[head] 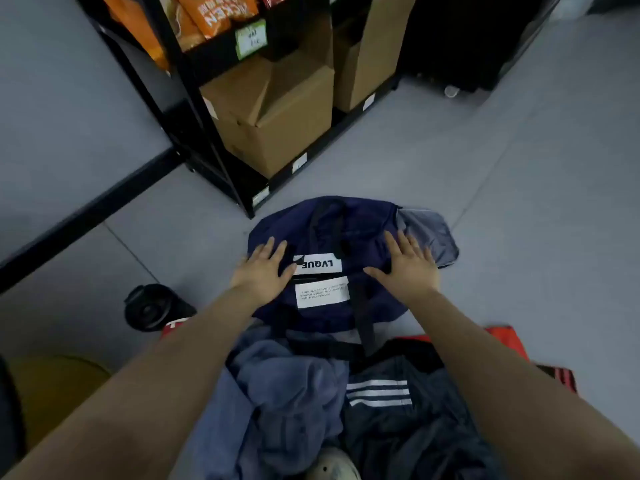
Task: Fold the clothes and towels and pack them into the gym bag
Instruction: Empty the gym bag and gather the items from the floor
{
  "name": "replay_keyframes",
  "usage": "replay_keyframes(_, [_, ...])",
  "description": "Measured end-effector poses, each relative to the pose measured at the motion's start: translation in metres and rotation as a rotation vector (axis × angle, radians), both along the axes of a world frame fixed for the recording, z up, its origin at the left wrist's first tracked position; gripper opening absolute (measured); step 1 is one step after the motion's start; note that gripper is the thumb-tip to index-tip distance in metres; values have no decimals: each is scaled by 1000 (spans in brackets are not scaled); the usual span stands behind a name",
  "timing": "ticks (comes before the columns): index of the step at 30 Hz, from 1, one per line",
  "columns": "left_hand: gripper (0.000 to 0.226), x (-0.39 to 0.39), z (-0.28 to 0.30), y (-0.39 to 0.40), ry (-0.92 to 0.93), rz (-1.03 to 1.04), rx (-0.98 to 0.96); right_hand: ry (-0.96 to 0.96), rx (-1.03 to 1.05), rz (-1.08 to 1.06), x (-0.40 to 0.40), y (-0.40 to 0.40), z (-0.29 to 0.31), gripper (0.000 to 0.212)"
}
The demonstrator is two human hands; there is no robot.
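Where hands (336, 271) press, navy gym bag (367, 223) label reads LVQUE.

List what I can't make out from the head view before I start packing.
- Gym bag opening: no zipper visible; both flat hands, left hand and right hand, rest on top.
- White label: print too small.
- Blue towel and striped garment: crumpled, overlapped by forearms, cut by bottom edge.
- Red cloth: mostly hidden.

The small print on the lower white label (322, 292) of the gym bag (363, 220) is too blurred to read. The arms cover part of the red garment (505, 336). The picture's bottom edge cuts off the blue towel (277, 393) and dark striped garment (398, 427). The top edge crops the orange snack bags (207, 15).
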State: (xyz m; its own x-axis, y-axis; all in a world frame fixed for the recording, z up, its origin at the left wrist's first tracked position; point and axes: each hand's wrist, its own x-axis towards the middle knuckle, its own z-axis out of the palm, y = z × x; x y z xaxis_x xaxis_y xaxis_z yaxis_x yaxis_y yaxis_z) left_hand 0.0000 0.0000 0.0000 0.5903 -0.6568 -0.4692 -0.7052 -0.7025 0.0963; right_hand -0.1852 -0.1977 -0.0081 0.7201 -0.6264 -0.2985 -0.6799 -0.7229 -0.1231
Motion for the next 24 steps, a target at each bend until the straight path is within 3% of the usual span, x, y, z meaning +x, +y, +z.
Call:
replay_keyframes(6, [70,31,-66,-4,89,137,70,114,36,-82,22,-12,-68,85])
replay_keyframes(13, [91,60,-121,-10,199,460,-206,142,63,-208,51,-37,-121,90])
replay_keyframes(20, [62,75,-156,-9,42,423,-72,218,142,-258,59,-49,-157,82])
replay_keyframes(24, [49,71,-158,-11,-13,389,-65,161,43,-201,64,-46,-162,61])
